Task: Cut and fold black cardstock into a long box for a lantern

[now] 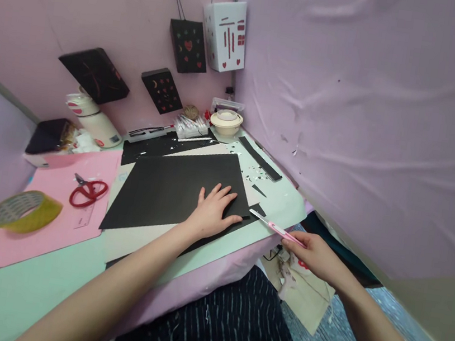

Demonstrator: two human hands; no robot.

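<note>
My left hand (215,212) lies with fingers spread on a large sheet of black card (170,185), near its right edge. Under that card is a pale grey board (136,244), and more black paper shows beneath at the front. In my right hand (313,253) is a pink utility knife (274,227), its long blade pointing left toward the card's near right corner. Whether the blade tip touches the card I cannot tell. A small black offcut (259,190) lies just beyond the blade.
At left, red-handled scissors (89,193) and a roll of yellow tape (26,211) rest on pink paper (88,224). A white bottle (98,124), a cream bowl (226,122) and cotton swabs (190,126) stand at the back. Black and white paper boxes (227,35) hang above.
</note>
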